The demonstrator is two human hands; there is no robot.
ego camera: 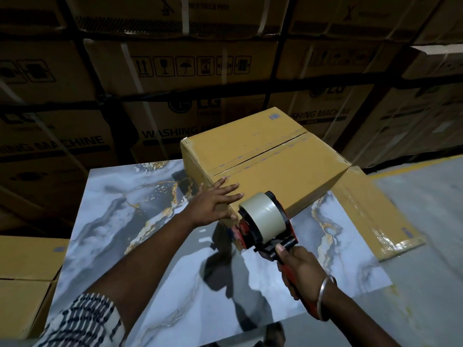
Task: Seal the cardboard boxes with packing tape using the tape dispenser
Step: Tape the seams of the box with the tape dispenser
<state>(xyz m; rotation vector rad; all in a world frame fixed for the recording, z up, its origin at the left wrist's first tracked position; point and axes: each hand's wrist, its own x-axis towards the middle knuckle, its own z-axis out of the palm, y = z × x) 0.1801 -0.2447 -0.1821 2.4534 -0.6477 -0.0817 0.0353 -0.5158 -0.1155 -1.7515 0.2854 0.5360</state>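
A closed cardboard box (270, 161) stands on a marble-patterned table (140, 221), its top flaps meeting in a dark seam that runs diagonally. My left hand (213, 204) lies flat with straight fingers on the box's near corner. My right hand (300, 269) grips the red handle of a tape dispenser (263, 221), which carries a roll of clear packing tape. The dispenser's front end is against the box's near side, just below the top edge.
A flattened, tape-wrapped cardboard piece (375, 214) lies to the right of the box, past the table's edge. More small boxes (25, 271) sit at the left. Tall stacks of washing machine cartons (175, 71) form a wall behind. Grey floor lies at the right.
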